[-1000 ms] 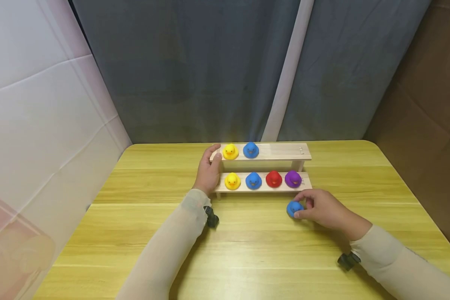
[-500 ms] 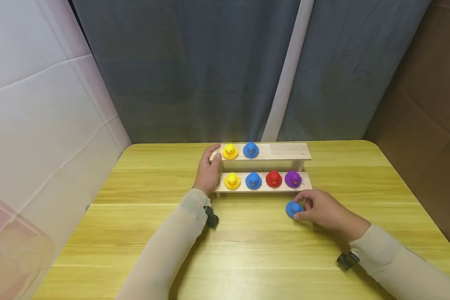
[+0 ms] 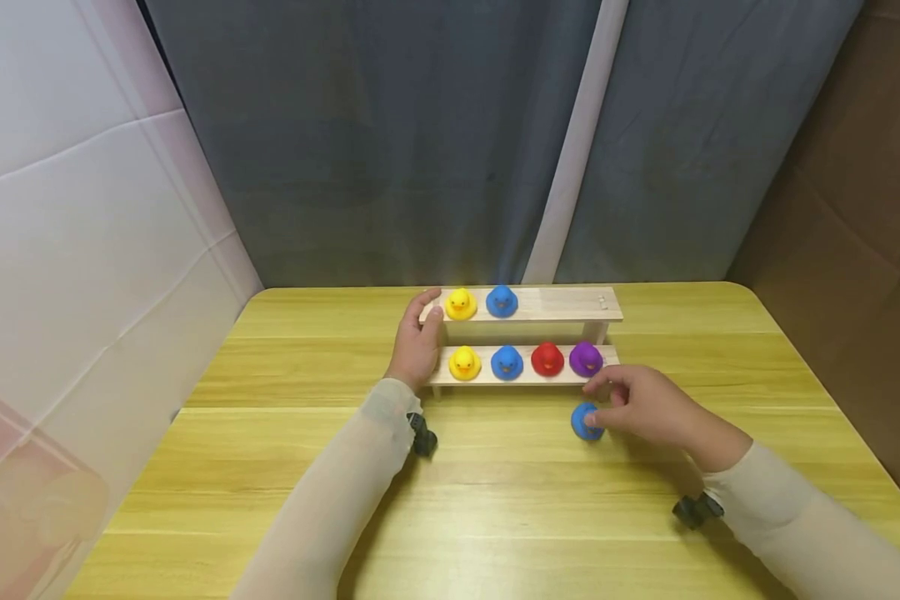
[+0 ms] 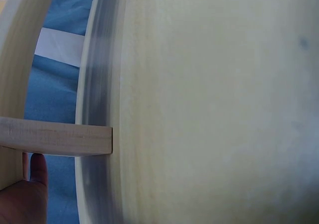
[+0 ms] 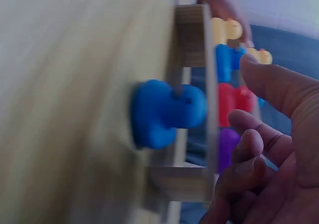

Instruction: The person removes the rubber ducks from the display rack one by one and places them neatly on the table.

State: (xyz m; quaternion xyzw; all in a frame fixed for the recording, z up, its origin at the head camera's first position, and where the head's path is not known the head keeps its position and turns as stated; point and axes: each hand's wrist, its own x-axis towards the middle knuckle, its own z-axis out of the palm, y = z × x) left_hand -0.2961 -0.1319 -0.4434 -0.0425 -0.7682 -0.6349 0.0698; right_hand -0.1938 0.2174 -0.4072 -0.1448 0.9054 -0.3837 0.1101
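A blue rubber duck (image 3: 583,427) sits on the table in front of the rack's right end. My right hand (image 3: 652,407) hovers beside and above it with thumb and fingers spread; the right wrist view shows a gap between this hand and the duck (image 5: 157,114). My left hand (image 3: 416,343) holds the left end of the two-tier wooden rack (image 3: 558,302), thumb at the front of the upper shelf. The upper tier bears a yellow duck (image 3: 461,305) and a blue duck (image 3: 502,302). On the lower tier stand yellow (image 3: 465,364), blue (image 3: 507,363), red (image 3: 547,359) and purple (image 3: 586,359) ducks.
The wooden table (image 3: 495,500) extends around the rack, with a grey curtain (image 3: 390,167) behind it. White cloth (image 3: 82,208) hangs on the left and brown cloth (image 3: 847,233) on the right. The upper shelf's right half is bare wood.
My right hand has let go of the blue duck and lifted slightly off it. Before that, the duck turned and shifted a little left. My left hand stays in place.
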